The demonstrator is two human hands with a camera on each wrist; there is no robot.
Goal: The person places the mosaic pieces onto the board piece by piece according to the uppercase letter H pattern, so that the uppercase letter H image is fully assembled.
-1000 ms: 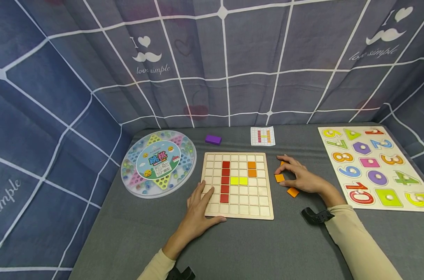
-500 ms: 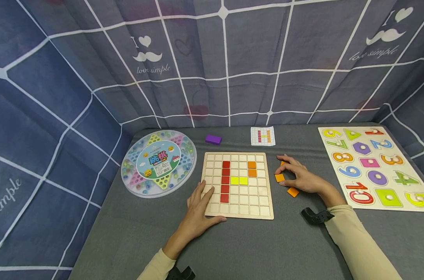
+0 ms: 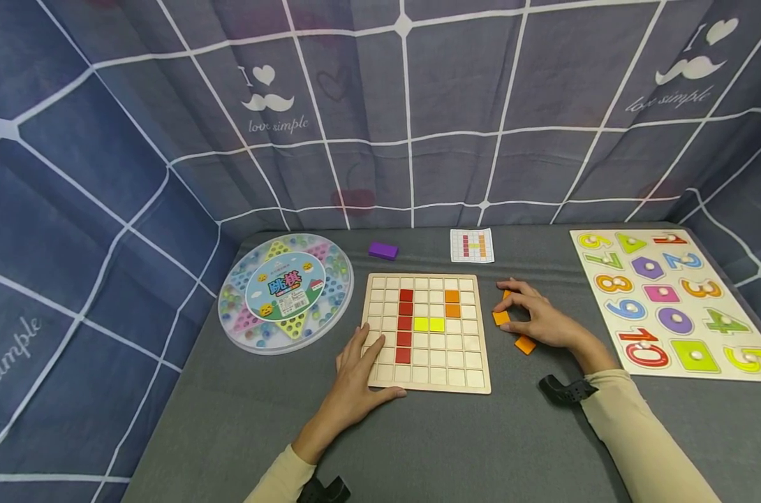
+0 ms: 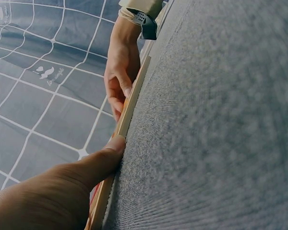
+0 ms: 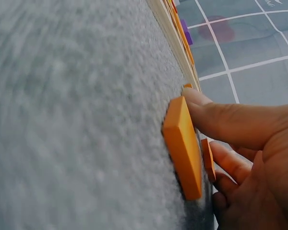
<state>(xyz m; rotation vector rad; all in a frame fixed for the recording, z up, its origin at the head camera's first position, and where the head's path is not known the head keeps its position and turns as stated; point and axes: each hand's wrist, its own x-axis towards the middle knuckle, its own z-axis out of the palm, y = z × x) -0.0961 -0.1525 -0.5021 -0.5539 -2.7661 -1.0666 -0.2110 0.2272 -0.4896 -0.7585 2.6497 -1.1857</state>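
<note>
A wooden grid board (image 3: 448, 356) lies flat on the grey cloth. It bears a column of several red tiles (image 3: 405, 323), two yellow tiles (image 3: 429, 324) and two orange tiles (image 3: 452, 304). My left hand (image 3: 354, 381) rests on the board's front left corner, fingers extended over its left side, thumb (image 4: 116, 143) against the front edge. Right of the board, my right hand (image 3: 540, 320) pinches a loose orange tile (image 3: 501, 318) between thumb and finger. Another orange tile (image 5: 182, 148) lies nearer me, beside the thumb. A third, partly hidden, is under the fingers.
Behind the board lie a purple block (image 3: 383, 251) and a small pattern card (image 3: 471, 246). A round Chinese checkers case (image 3: 286, 342) stands at left. A number-and-shape puzzle board (image 3: 663, 318) lies at right. Patterned curtains (image 3: 355, 168) close off the back and sides.
Both hands and the tiles keep their places. Only the head view has shifted very slightly.
</note>
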